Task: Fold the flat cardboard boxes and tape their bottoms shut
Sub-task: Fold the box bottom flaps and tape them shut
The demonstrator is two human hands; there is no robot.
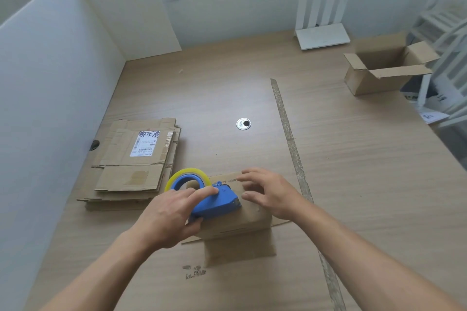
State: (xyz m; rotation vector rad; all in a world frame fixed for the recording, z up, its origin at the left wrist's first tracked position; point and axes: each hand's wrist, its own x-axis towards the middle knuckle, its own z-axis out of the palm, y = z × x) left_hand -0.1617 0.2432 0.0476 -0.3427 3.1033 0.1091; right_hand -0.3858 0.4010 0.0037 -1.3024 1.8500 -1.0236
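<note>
A small folded cardboard box (235, 225) stands bottom-up on the table in front of me. My left hand (169, 217) grips a blue tape dispenser (217, 203) with a yellowish tape roll, and the dispenser rests on top of the box. My right hand (267, 193) lies on the box's right part with its fingers spread, pressing the top. A stack of flat cardboard boxes (134, 164) lies to the left, the top one bearing a white shipping label.
An assembled open box (384, 68) sits at the table's far right. A white router (322, 20) stands at the back. A strip of old tape (290, 139) runs across the table, near a round cable hole (243, 124). White panels wall off the left side.
</note>
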